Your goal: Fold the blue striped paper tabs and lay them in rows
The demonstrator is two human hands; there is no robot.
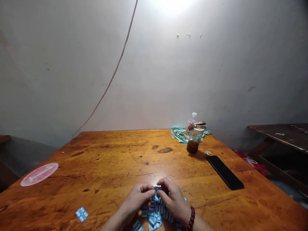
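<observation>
Near the front edge of the table, my left hand point(141, 196) and my right hand point(173, 199) meet with thumbs and fingers pinched. Between their fingertips is a small blue-and-white piece point(157, 188), partly covered by the fingers; its darker upper edge shows. Below it lies a loose pile of small blue-and-white striped pieces point(156, 221), flat and overlapping, some hidden under my hands. One more striped square piece point(81, 214) rests alone to the left. A dark red bead bracelet point(191, 218) circles my right wrist.
A black phone point(225, 172) lies at the right. Behind it stand a strapped cup point(194, 142) with brown contents and a clear plastic bottle point(194, 115), beside a turquoise ribbon point(177, 132). A pink oval sticker point(39, 174) is on the wooden table point(115, 157) at left; a wall rises behind.
</observation>
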